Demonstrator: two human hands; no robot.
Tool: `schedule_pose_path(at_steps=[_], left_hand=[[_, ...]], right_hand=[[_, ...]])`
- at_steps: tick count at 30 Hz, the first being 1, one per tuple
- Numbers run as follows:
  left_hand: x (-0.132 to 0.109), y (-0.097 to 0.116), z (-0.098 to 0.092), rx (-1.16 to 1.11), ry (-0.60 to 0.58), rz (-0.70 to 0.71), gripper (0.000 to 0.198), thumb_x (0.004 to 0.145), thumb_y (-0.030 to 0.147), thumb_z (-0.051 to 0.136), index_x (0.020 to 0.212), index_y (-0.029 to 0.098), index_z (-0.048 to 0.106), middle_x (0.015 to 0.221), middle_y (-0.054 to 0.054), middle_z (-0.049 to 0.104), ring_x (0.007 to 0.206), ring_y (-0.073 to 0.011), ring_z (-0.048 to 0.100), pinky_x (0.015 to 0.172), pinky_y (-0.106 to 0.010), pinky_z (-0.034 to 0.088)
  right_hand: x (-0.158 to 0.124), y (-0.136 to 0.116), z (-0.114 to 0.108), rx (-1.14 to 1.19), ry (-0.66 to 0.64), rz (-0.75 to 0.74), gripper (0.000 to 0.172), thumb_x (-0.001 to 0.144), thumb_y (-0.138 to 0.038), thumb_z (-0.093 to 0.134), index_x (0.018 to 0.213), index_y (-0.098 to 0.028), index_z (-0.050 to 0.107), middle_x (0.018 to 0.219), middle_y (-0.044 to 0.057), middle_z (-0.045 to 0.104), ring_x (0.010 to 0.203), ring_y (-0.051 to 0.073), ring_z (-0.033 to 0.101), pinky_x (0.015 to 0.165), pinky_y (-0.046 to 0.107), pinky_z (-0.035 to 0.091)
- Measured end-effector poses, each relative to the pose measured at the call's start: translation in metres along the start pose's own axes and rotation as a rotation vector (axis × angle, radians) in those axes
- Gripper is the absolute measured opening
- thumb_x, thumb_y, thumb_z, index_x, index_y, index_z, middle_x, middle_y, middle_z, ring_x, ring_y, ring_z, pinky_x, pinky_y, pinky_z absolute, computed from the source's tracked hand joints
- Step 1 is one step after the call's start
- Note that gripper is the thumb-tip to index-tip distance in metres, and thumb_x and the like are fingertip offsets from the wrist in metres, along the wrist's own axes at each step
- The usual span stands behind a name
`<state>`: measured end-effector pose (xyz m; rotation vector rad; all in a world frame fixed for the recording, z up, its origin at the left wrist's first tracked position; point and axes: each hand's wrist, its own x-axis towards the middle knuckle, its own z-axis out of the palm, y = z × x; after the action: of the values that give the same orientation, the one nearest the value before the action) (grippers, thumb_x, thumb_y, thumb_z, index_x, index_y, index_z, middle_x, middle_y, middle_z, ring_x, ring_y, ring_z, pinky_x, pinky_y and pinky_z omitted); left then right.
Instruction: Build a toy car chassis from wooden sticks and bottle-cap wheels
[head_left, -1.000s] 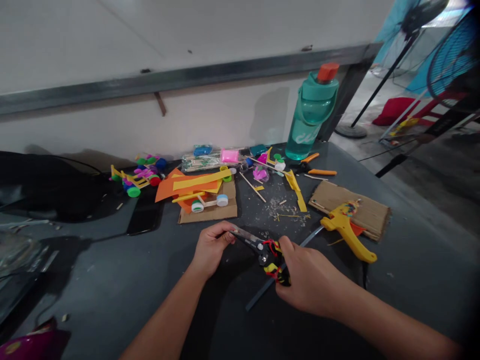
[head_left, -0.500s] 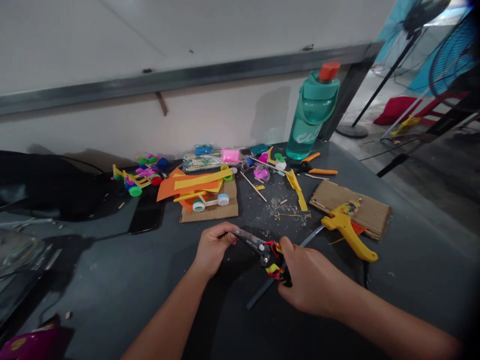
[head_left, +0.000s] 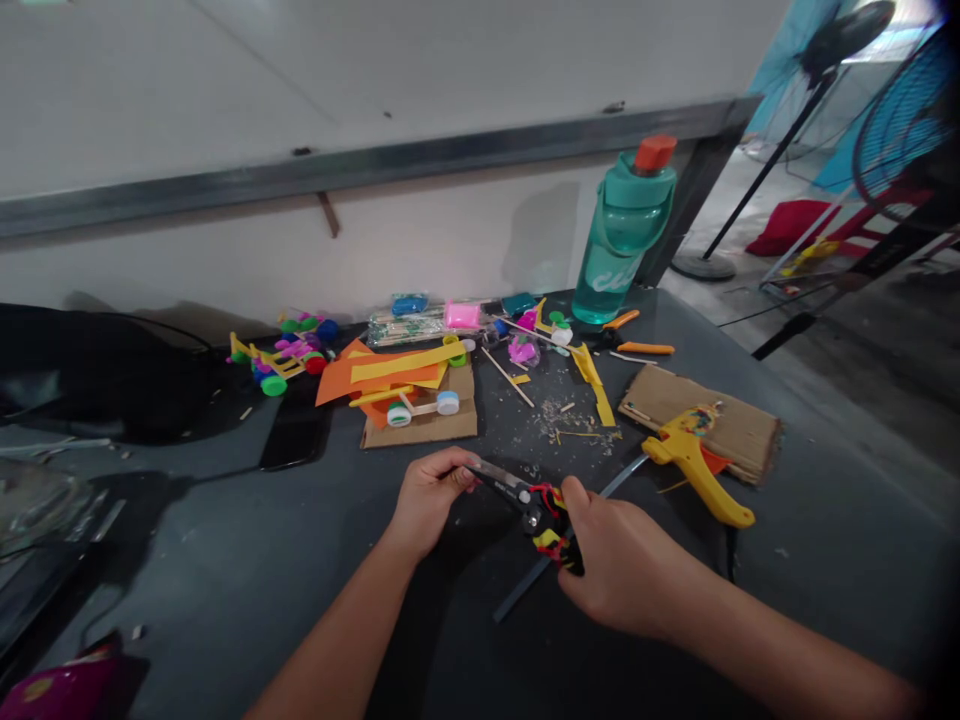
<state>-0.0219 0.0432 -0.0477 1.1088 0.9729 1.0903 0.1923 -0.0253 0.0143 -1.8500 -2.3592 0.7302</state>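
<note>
A dark table (head_left: 255, 570) meets a pale wall (head_left: 450, 265). My right hand (head_left: 626, 560) is curled tight around the snips (head_left: 531, 515), over the grey stick (head_left: 517, 592); the palm hides the handle ends. My left hand (head_left: 427, 500) has thumb and forefinger pinched together at the blade tips, and I can't make out what, if anything, is between them. Beyond lie the glue gun (head_left: 697, 465), its cord (head_left: 732, 550) partly behind my forearm, and paper strips (head_left: 409, 361) on cardboard (head_left: 450, 425). Farther off stands the bottle (head_left: 619, 245); a fan (head_left: 907, 125) is cut off at right.
</note>
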Motion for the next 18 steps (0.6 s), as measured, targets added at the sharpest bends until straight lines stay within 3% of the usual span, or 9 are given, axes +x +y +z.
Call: schedule_pose_path(at_steps=[9, 18], left_hand=[[-0.0014, -0.0017, 0.0005, -0.058, -0.009, -0.024, 0.021, 0.070, 0.035, 0.073, 0.077, 0.015, 0.068, 0.063, -0.001, 0.061, 0.060, -0.0110, 0.052, 0.058, -0.022, 0.039], [-0.0023, -0.0002, -0.0018, -0.010, -0.033, -0.015, 0.018, 0.070, 0.032, 0.072, 0.070, 0.015, 0.068, 0.066, -0.001, 0.060, 0.063, -0.0114, 0.051, 0.062, -0.022, 0.040]], right_hand=[[0.0015, 0.0004, 0.0030, -0.025, 0.100, -0.015, 0.026, 0.067, -0.029, 0.053, 0.086, -0.020, 0.039, 0.076, 0.005, 0.060, 0.062, 0.020, 0.059, 0.054, 0.028, 0.024], [-0.0001, 0.0018, 0.0002, 0.011, 0.037, -0.036, 0.025, 0.067, -0.026, 0.052, 0.087, -0.019, 0.039, 0.072, 0.004, 0.060, 0.060, 0.019, 0.058, 0.052, 0.027, 0.023]])
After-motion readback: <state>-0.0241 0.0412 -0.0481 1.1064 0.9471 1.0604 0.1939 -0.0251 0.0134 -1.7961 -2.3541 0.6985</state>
